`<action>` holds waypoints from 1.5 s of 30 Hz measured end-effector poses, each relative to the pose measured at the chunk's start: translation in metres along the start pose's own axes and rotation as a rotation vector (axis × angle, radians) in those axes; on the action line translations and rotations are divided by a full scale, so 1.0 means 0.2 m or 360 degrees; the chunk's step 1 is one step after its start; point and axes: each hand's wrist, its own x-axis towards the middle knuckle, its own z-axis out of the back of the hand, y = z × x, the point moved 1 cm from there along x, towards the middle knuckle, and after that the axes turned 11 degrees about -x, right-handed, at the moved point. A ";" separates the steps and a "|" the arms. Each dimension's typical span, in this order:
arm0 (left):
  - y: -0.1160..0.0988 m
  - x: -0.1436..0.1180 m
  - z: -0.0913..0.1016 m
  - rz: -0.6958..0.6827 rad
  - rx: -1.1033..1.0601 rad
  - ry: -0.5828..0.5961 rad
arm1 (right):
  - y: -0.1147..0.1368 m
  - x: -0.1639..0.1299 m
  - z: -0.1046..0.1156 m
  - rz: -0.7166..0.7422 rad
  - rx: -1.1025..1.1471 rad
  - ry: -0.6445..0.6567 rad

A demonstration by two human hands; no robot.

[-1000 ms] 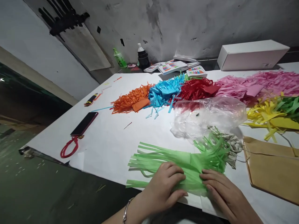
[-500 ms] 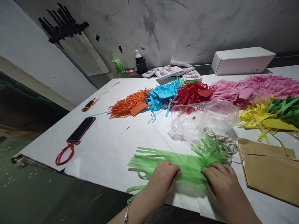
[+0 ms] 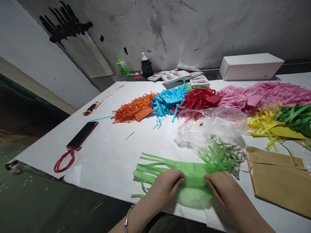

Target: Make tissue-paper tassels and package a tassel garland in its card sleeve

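Observation:
A sheet of light green tissue paper (image 3: 194,169) lies at the table's front edge, cut into fringe strips at both ends. My left hand (image 3: 167,184) pinches its uncut middle band from the left. From the right, my right hand (image 3: 220,186) pinches the same band, thumb and fingers pressed together. Between the hands the band looks folded over, and a thin layer of the paper hangs toward me. The right-hand strips are crumpled against a greyish patterned cloth-like bundle (image 3: 236,152). My fingertips are partly hidden.
Behind lie orange (image 3: 133,108), blue (image 3: 168,100), red (image 3: 200,98) and pink (image 3: 274,94) fringed bundles, and a clear plastic bag (image 3: 211,124). Brown card (image 3: 279,181) is at right, with yellow fringe (image 3: 264,121) beyond. A phone (image 3: 82,134) with a red strap lies left.
Both hands have shifted slightly left along the paper. The green band between them is flatter and straighter, and more of the thin layer shows below it.

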 end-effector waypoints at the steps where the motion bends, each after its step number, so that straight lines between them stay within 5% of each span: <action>1: -0.01 0.02 0.01 0.0052 0.0052 0.0013 | -0.01 0.02 0.00 -0.0052 -0.0046 0.0073; 10: -0.02 0.21 0.05 0.0191 0.0279 -0.0007 | -0.05 0.11 -0.10 -0.0271 -0.0525 -0.0025; 16: 0.01 0.24 0.03 0.0164 0.0377 -0.0011 | 0.05 0.07 -0.04 0.0328 -0.0311 -0.0252; 22: -0.02 0.24 0.09 0.0103 0.0463 -0.0110 | 0.05 0.04 -0.10 0.0388 -0.0450 -0.0190; 28: -0.07 0.13 0.03 -0.0707 0.0822 -0.0059 | 0.05 0.05 -0.07 0.0045 -0.0017 -0.0269; 35: 0.00 0.11 -0.05 -0.0950 0.1041 -0.0161 | 0.11 0.06 -0.10 0.0146 -0.0457 -0.0236; 39: 0.03 0.09 -0.04 -0.0939 0.1025 -0.0169 | 0.01 0.00 -0.07 -0.0110 -0.0722 -0.0165; 45: 0.05 0.07 -0.05 -0.0897 0.0935 -0.0199 | -0.24 -0.15 -0.04 -0.0040 -0.0996 -0.0219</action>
